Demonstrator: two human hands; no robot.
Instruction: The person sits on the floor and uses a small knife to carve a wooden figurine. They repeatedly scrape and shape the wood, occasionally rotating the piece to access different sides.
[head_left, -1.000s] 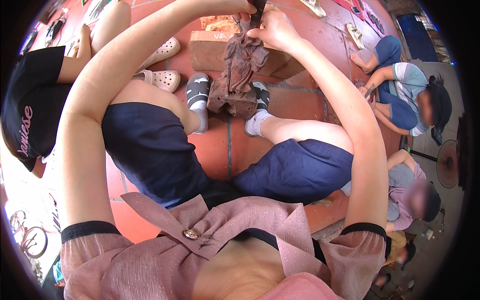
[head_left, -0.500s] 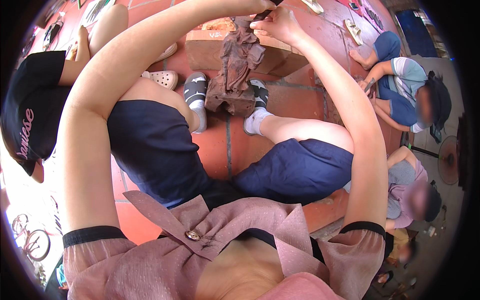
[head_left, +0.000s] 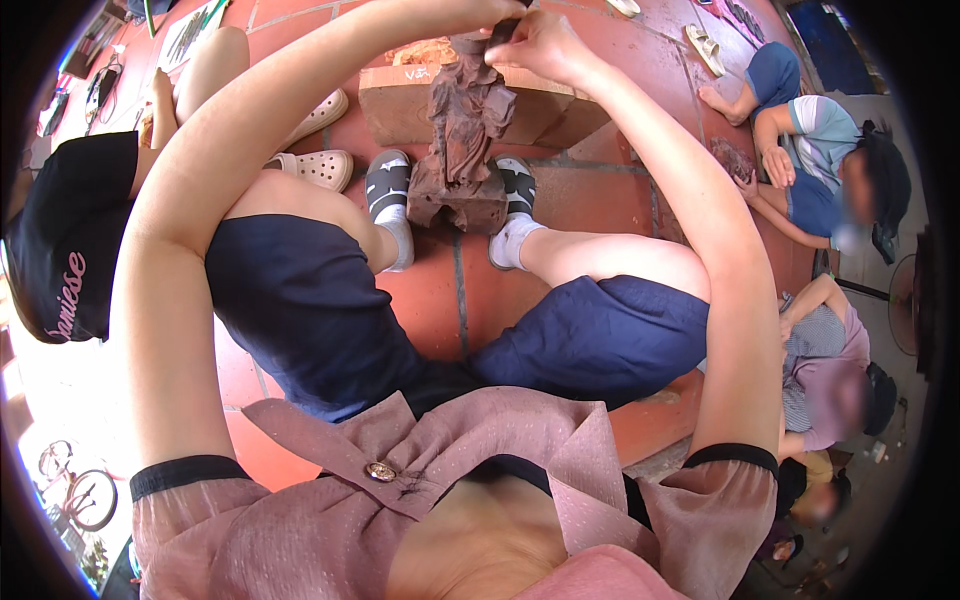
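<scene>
A reddish-brown carved figure (head_left: 467, 120) on a blocky base stands upright on the floor between my feet. At its head, my right hand (head_left: 545, 45) pinches a dark flat strip (head_left: 503, 32); its exact kind cannot be made out. My left hand (head_left: 495, 10) is closed at the strip's upper end, its fingers partly cut off by the top edge of the view. The strip lies close against the figure's top, which the hands partly hide.
Behind the figure lies a wooden block (head_left: 540, 115) with lighter rough wood (head_left: 420, 52). My sandalled feet (head_left: 388, 185) flank the base. A person in a black top (head_left: 75, 240) sits close at left; others (head_left: 815, 150) sit at right, near a fan (head_left: 903, 300). The floor (head_left: 590, 210) is red tile.
Both hands and the dark strip have shifted slightly left, and the figure appears a little further left and more upright. The person at right has moved a hand.
</scene>
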